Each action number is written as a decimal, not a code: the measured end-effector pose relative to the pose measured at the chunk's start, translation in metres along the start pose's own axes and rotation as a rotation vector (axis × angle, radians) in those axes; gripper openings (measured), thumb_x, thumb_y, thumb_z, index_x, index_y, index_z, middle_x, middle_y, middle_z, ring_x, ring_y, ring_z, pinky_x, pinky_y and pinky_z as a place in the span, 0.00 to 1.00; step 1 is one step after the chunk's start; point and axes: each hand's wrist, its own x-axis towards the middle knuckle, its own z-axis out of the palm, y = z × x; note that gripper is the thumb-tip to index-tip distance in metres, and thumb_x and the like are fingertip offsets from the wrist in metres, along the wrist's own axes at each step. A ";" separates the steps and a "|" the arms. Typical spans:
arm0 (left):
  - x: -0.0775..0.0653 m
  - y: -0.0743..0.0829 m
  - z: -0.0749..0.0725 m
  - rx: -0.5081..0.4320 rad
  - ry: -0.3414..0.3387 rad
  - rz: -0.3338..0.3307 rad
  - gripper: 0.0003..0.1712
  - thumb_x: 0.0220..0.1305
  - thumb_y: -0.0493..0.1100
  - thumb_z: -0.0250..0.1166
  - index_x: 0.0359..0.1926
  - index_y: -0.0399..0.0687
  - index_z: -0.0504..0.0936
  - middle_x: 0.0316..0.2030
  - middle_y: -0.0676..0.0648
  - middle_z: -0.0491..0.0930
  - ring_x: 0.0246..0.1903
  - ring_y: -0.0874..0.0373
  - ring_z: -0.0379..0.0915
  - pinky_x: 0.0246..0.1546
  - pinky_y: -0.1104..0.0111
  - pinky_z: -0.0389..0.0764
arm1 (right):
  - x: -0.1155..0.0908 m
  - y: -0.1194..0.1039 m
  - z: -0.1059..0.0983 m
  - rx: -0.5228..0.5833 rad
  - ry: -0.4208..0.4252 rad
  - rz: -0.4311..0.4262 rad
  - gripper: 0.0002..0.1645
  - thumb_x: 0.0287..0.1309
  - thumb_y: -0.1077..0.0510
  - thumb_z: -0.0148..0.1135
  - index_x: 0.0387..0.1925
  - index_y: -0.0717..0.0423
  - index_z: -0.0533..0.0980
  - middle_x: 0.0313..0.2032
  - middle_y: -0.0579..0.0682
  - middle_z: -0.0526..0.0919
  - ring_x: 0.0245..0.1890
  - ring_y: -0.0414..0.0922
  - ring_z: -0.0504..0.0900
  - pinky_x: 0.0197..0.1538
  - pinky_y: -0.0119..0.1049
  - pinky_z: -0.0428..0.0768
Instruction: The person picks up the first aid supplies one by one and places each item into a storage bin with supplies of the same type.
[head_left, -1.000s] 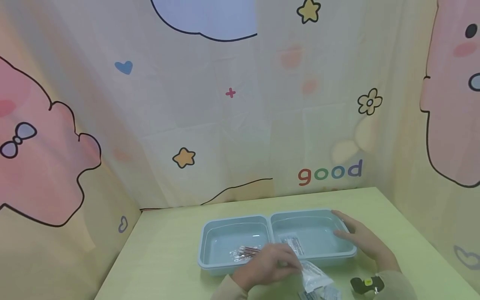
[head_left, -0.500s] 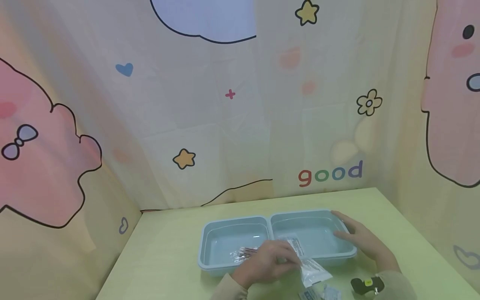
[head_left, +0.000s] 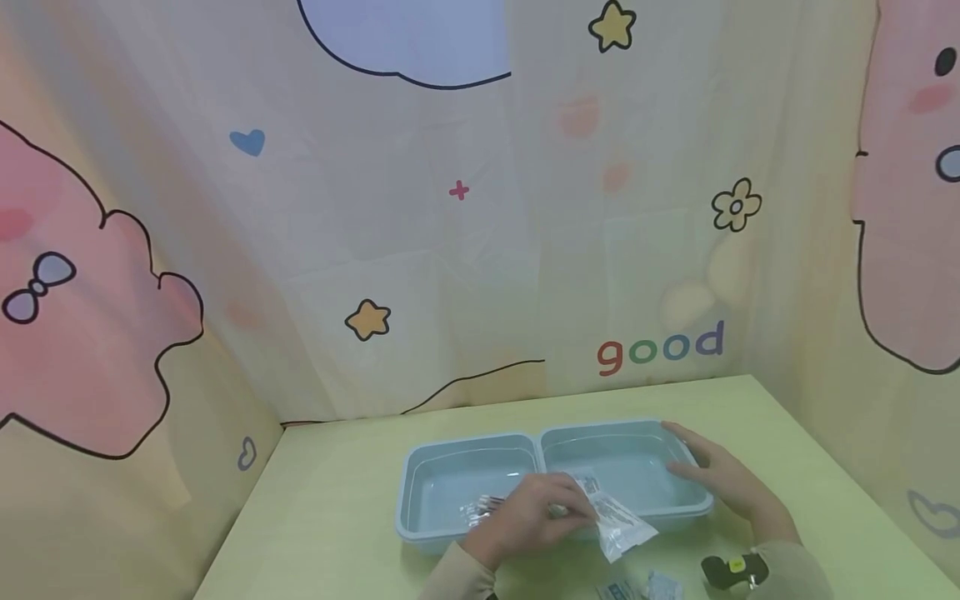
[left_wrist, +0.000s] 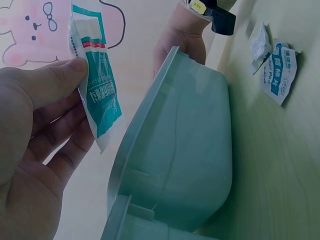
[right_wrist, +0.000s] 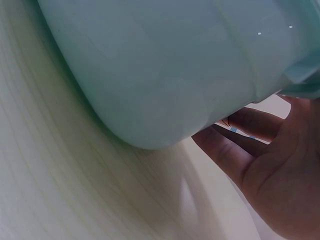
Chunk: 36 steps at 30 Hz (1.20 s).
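My left hand pinches a white and teal sachet by its edge, between thumb and fingers. In the head view the sachet hangs over the near edge of the right light blue bin. My right hand holds that bin at its right end, thumb over the rim and fingers at the far corner. Part of another packet shows inside it, behind the left hand. Cotton swabs in a clear bag lie in the left light blue bin, partly hidden by the left hand.
Two small packets, an alcohol pad packet and a crumpled one, lie on the table in front of the right bin. A patterned curtain encloses the table's back and sides. A black device sits at the right wrist.
My left hand has lifted the sachet up and slightly left, away from the packets on the table. My right hand stays at the bin's right end.
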 end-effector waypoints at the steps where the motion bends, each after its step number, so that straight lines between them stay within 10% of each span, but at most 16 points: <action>1: 0.000 -0.001 0.000 0.004 0.004 -0.004 0.05 0.59 0.36 0.68 0.35 0.48 0.88 0.34 0.54 0.85 0.39 0.72 0.78 0.44 0.85 0.75 | 0.000 0.000 0.000 -0.003 0.000 0.002 0.44 0.64 0.50 0.60 0.76 0.49 0.52 0.74 0.65 0.50 0.71 0.72 0.46 0.65 0.72 0.52; 22: -0.004 -0.012 0.003 0.029 0.009 -0.103 0.04 0.61 0.40 0.67 0.36 0.50 0.88 0.34 0.56 0.86 0.37 0.74 0.76 0.43 0.85 0.75 | -0.006 -0.006 0.003 -0.006 0.002 -0.009 0.44 0.63 0.50 0.61 0.75 0.52 0.53 0.74 0.65 0.50 0.71 0.72 0.45 0.65 0.73 0.50; 36: -0.001 -0.017 0.005 0.078 0.020 -0.057 0.05 0.63 0.41 0.66 0.37 0.52 0.88 0.36 0.57 0.86 0.40 0.75 0.78 0.44 0.86 0.74 | -0.007 -0.007 0.003 -0.008 0.005 -0.008 0.44 0.63 0.51 0.61 0.75 0.51 0.53 0.74 0.65 0.51 0.71 0.72 0.46 0.65 0.73 0.51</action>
